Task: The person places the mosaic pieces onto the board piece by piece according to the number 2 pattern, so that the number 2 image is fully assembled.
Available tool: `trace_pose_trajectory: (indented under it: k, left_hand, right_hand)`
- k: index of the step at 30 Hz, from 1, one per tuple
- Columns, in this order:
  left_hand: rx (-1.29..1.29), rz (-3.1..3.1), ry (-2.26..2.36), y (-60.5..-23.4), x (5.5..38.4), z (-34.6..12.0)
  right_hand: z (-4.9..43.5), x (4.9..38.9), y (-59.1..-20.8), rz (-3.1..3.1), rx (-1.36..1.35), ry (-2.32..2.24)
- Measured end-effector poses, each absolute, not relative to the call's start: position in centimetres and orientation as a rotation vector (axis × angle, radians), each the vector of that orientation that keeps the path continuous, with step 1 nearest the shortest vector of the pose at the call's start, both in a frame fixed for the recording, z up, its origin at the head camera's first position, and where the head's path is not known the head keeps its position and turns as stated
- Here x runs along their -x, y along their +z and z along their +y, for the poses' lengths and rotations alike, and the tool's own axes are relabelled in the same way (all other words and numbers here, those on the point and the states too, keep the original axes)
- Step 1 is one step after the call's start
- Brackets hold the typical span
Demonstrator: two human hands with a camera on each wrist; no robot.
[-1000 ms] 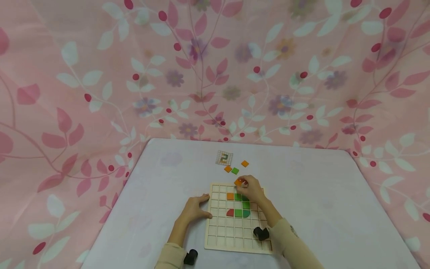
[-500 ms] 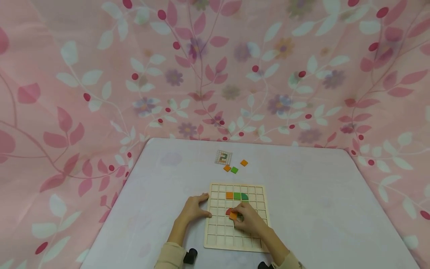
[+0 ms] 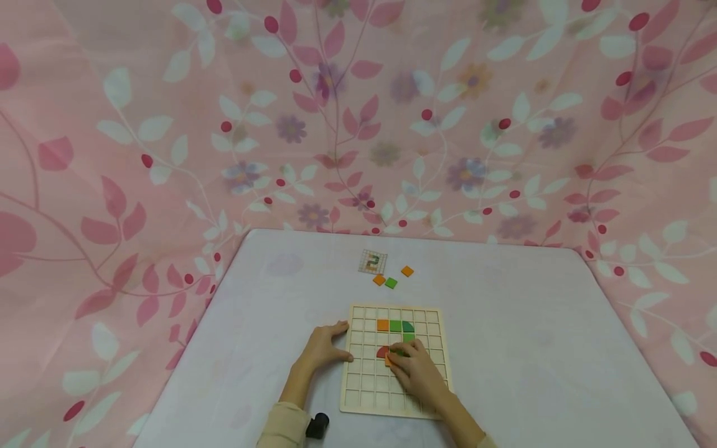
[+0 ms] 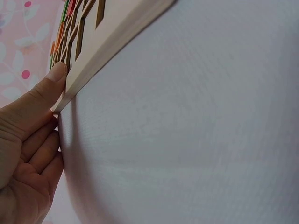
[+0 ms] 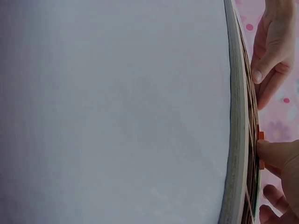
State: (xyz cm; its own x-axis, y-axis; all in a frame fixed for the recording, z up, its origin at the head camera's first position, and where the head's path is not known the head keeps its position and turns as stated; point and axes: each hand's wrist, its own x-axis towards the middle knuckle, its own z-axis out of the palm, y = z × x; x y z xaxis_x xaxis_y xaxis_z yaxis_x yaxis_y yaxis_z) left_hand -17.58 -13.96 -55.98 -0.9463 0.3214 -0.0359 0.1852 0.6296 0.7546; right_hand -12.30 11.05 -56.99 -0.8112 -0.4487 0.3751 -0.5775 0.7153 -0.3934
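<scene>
Between thumb and fingers, my right hand (image 3: 421,372) pinches an orange square tile (image 3: 388,361) low over the pale wooden grid board (image 3: 358,401), just below a red quarter-round tile (image 3: 383,352). The right wrist view shows the thumb against this orange tile (image 5: 261,136) at the board's surface. My left hand (image 3: 323,346) rests along the board's left edge, thumb and fingers spread; in the left wrist view the thumb touches the frame's rim. An orange tile (image 3: 383,325), a green tile (image 3: 396,326) and a teal quarter-round (image 3: 408,326) form the upper row. My right fingers partly cover the lower green tiles.
Beyond the board lie loose tiles: an orange one (image 3: 379,280), a green one (image 3: 391,283) and another orange one (image 3: 407,271). A small pattern card (image 3: 372,262) with a grid lies behind them on the white-covered table (image 3: 532,323). A floral curtain (image 3: 358,124) hangs behind.
My right hand has carried the orange tile from the board's far edge down to below the red quarter-round. Over the last half second it shifted only slightly. The left hand stays put.
</scene>
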Motion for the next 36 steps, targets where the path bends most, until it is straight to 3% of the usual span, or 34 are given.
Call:
trace_pose_trajectory:
  k: [36]
  left_hand:
    - [-0.433,2.683,1.233,-56.37,17.65,-13.97]
  right_hand:
    - [10.91,12.05,-57.39,-2.588,-0.785,0.734]
